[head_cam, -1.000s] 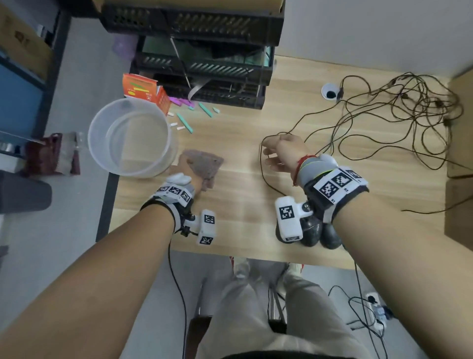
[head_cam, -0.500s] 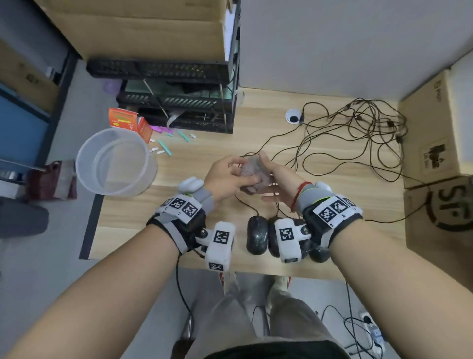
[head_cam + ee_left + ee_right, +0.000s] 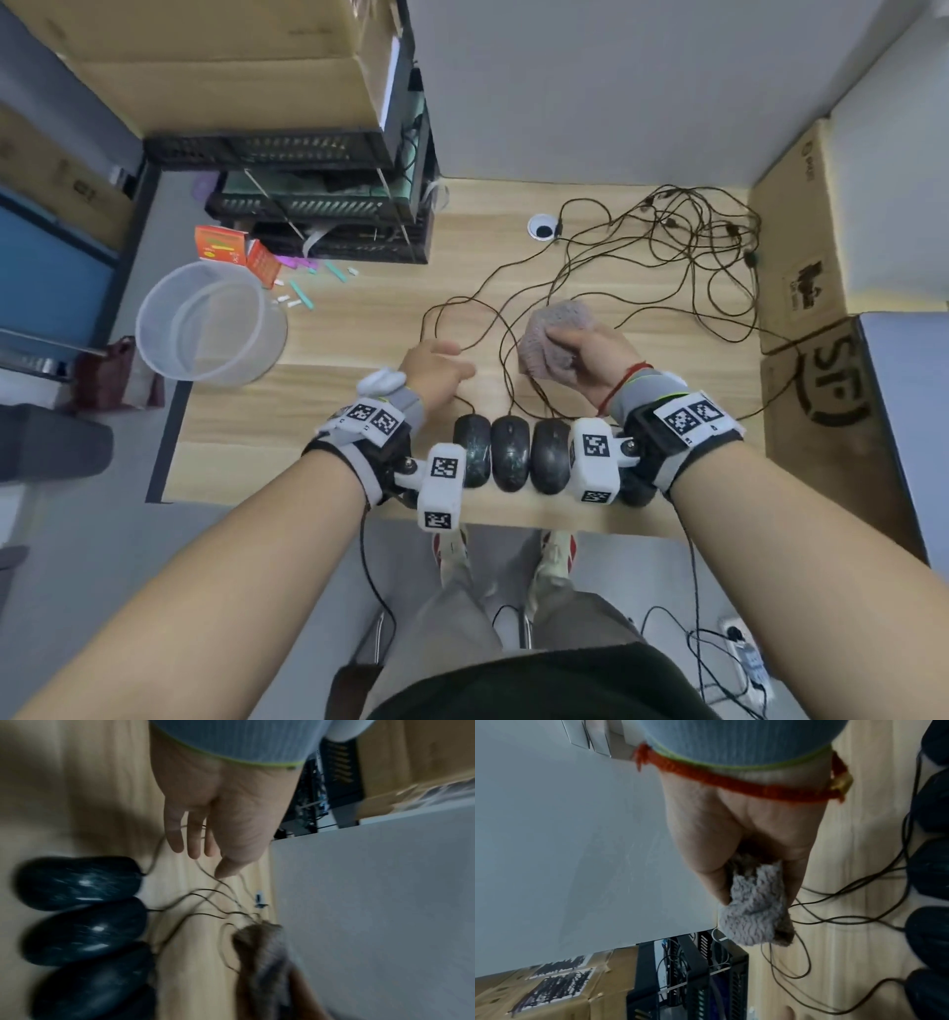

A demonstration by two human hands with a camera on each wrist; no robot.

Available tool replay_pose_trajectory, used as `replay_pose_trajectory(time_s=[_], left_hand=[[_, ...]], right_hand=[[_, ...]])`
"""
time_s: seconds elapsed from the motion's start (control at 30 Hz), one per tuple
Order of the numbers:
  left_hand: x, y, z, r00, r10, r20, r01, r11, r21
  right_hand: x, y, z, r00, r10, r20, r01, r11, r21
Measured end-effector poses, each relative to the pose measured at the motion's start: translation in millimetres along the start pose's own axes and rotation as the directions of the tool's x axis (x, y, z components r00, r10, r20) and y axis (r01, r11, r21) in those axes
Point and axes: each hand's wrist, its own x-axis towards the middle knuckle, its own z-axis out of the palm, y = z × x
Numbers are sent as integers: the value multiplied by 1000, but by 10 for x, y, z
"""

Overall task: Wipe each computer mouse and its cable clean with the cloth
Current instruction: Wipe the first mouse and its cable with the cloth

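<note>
1. Starting at your far left, a clear plastic tub [image 3: 210, 321] sits at the counter [image 3: 359, 329] edge, with black crates [image 3: 318, 226] behind it; neither matters for the wipe.
2. Your left hand [image 3: 436, 372] hovers low over the counter with its fingers [image 3: 194, 841] loose and straight, grasping nothing; thin cables [image 3: 513, 329] run just under the fingertips.
3. The mice [image 3: 511, 452] lie side by side along the near counter edge, between your wrists, long axes pointing away from you, cables leaving their far ends toward the tangle [image 3: 688, 231] at the back right.
4. Your right hand [image 3: 590, 360] is clenched around the bunched cloth [image 3: 557, 329], held just beyond the mice and over their cables.
5. Judging from this, the cloth hand sits nearer the right-hand mice, which lie toward you from the cloth; draw it back along a cable's line while your left hand steadies that cable or mouse.
</note>
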Motion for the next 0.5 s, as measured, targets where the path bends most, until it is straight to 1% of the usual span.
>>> replay_pose_trajectory(time_s=[0.03,0.1,0.17,0.27,0.37,0.43,0.5], left_hand=[[2,-144,38,999,-40,-8,41,997,61],[29,-479,167,991,-125,41,117,979,168],[52,-764,316,981,-180,76,157,957,246],[83,-997,472,983,-175,58,145,928,342],[132,-1053,590,984,-171,45,143,918,370],[198,-1120,658,987,-160,11,143,910,388],[224,-1170,701,990,-141,13,121,885,449]], right_hand=[[6,41,-37,1000,2,-19,-2,1000,-24],[45,177,-107,999,11,-41,-15,996,-89],[109,348,-166,997,33,-65,-41,990,-136],[176,544,-231,994,81,-78,-93,982,-165],[213,644,-270,991,95,-92,-112,975,-190],[236,703,-297,989,105,-102,-123,975,-184],[255,755,-319,987,114,-112,-133,974,-181]])
